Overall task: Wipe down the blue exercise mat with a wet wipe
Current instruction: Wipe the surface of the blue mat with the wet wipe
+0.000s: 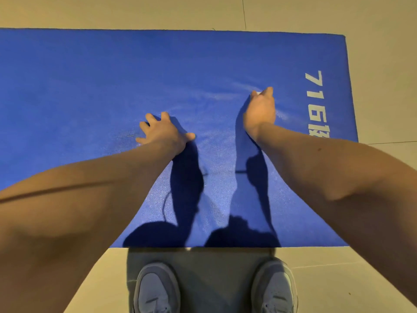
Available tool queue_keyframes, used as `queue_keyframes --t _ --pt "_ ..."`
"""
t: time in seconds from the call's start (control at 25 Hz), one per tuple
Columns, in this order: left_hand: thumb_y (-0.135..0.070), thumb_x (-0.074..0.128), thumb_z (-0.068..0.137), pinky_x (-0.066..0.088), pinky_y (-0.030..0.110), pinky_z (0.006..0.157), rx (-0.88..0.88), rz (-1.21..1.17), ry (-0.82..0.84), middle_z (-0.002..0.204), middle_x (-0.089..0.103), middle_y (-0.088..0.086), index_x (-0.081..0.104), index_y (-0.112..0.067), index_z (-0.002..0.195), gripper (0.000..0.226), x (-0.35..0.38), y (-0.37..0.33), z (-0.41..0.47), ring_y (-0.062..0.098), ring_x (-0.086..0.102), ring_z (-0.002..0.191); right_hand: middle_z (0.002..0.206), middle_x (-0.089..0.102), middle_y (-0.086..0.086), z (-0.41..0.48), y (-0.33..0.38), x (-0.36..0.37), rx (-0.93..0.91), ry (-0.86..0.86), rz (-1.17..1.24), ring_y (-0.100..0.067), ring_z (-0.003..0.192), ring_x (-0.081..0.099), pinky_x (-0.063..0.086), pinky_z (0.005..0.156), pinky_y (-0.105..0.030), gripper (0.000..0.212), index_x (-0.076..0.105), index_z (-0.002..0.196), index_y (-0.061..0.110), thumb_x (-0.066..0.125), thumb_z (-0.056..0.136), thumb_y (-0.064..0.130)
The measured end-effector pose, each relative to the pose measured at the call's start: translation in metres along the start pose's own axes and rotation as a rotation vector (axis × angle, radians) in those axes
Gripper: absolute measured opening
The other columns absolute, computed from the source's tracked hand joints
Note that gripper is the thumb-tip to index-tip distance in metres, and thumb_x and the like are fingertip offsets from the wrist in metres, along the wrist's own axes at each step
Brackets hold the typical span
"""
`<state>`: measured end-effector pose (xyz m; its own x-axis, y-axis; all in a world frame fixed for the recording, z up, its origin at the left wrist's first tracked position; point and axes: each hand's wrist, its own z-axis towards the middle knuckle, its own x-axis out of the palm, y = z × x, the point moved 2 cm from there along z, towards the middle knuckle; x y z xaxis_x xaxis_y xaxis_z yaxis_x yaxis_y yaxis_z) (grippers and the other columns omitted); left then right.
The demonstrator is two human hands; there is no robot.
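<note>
The blue exercise mat (90,86) lies flat on the floor and fills most of the view, with white print near its right end. My left hand (163,132) rests on the mat near the middle, fingers spread and pressing down. Further right and farther away, my right hand (260,108) presses a white wet wipe (256,93) onto the mat; only a small corner of the wipe shows past the fingers. Pale damp streaks lie on the mat around that hand.
Beige floor tiles (383,64) surround the mat on the far side, the right and the near side. My two grey shoes (158,288) stand on the floor just in front of the mat's near edge.
</note>
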<state>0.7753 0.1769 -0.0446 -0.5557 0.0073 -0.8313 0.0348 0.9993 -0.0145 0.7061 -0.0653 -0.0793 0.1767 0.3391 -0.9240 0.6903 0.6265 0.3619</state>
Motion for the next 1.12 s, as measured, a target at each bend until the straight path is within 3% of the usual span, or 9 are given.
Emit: queue_keyframes --t 0.12,0.24,0.44,0.64,0.76,0.92,1.04,1.12 --pt "-0.072 0.070 0.077 0.032 0.061 0.111 0.003 -0.041 -0.136 0.153 0.023 0.009 0.036 -0.019 0.145 0.093 -0.018 -0.015 0.018 0.034 0.026 0.139 0.130 0.044 -0.024 -0.007 0.028 0.013 0.039 -0.018 0.061 -0.031 0.117 0.050 0.042 0.093 -0.040 0.031 0.052 0.123 -0.002 0.049 0.093 0.005" --pt "-0.070 0.072 0.076 0.033 0.064 0.109 -0.001 -0.054 -0.080 0.159 0.016 0.009 0.026 -0.025 0.152 0.100 -0.028 -0.022 0.044 0.036 0.017 0.145 0.125 0.046 -0.023 -0.025 0.073 0.036 -0.174 0.087 0.029 -0.033 0.110 0.052 0.042 0.087 -0.039 0.025 0.054 0.117 0.001 0.048 0.093 0.002" --pt "-0.076 0.070 0.071 0.042 0.053 0.102 -0.011 0.055 -0.016 0.153 0.019 0.012 0.020 -0.028 0.154 0.108 -0.025 -0.023 0.061 0.044 0.020 0.139 0.118 0.042 -0.015 -0.024 0.086 0.035 -0.414 0.219 -0.076 -0.032 0.090 0.049 0.047 0.076 -0.042 0.027 0.054 0.102 0.006 0.047 0.082 -0.010" --pt "-0.074 0.070 0.073 0.042 0.056 0.099 -0.018 0.055 -0.011 0.156 0.013 0.013 0.016 -0.029 0.155 0.109 -0.028 -0.024 0.061 0.045 0.015 0.142 0.130 0.044 -0.024 0.034 0.019 0.004 -0.082 0.010 -0.051 -0.035 0.113 0.051 0.039 0.083 -0.035 0.032 0.053 0.125 0.002 0.043 0.095 0.003" --pt "-0.074 0.072 0.072 0.043 0.056 0.098 -0.030 0.063 0.000 0.156 0.012 0.012 0.016 -0.030 0.155 0.109 -0.027 -0.027 0.061 0.045 0.016 0.140 0.132 0.043 -0.023 0.032 0.030 0.012 -0.024 -0.010 -0.030 -0.031 0.112 0.049 0.039 0.087 -0.036 0.031 0.051 0.125 0.000 0.043 0.096 0.006" --pt "-0.072 0.074 0.069 0.043 0.051 0.096 -0.037 0.073 -0.005 0.153 0.015 0.011 0.017 -0.030 0.154 0.111 -0.029 -0.029 0.061 0.044 0.019 0.137 0.124 0.047 -0.018 0.007 0.087 0.044 -0.275 0.083 -0.046 -0.021 0.091 0.032 0.038 0.082 -0.033 0.026 0.054 0.119 0.003 0.044 0.095 0.004" --pt "-0.070 0.077 0.068 0.041 0.051 0.099 -0.053 0.076 0.001 0.155 0.012 0.011 0.013 -0.030 0.155 0.115 -0.035 -0.031 0.060 0.044 0.019 0.138 0.120 0.044 -0.014 0.000 0.105 0.046 -0.411 0.201 -0.120 -0.024 0.085 0.038 0.037 0.073 -0.032 0.025 0.055 0.112 0.005 0.050 0.088 -0.001" --pt "-0.070 0.079 0.067 0.040 0.053 0.101 -0.058 0.069 0.000 0.155 0.013 0.012 0.015 -0.029 0.153 0.115 -0.038 -0.032 0.060 0.044 0.020 0.138 0.121 0.044 -0.016 0.011 0.093 0.037 -0.427 0.183 -0.133 -0.032 0.090 0.049 0.041 0.074 -0.037 0.027 0.056 0.111 0.004 0.044 0.089 -0.005"
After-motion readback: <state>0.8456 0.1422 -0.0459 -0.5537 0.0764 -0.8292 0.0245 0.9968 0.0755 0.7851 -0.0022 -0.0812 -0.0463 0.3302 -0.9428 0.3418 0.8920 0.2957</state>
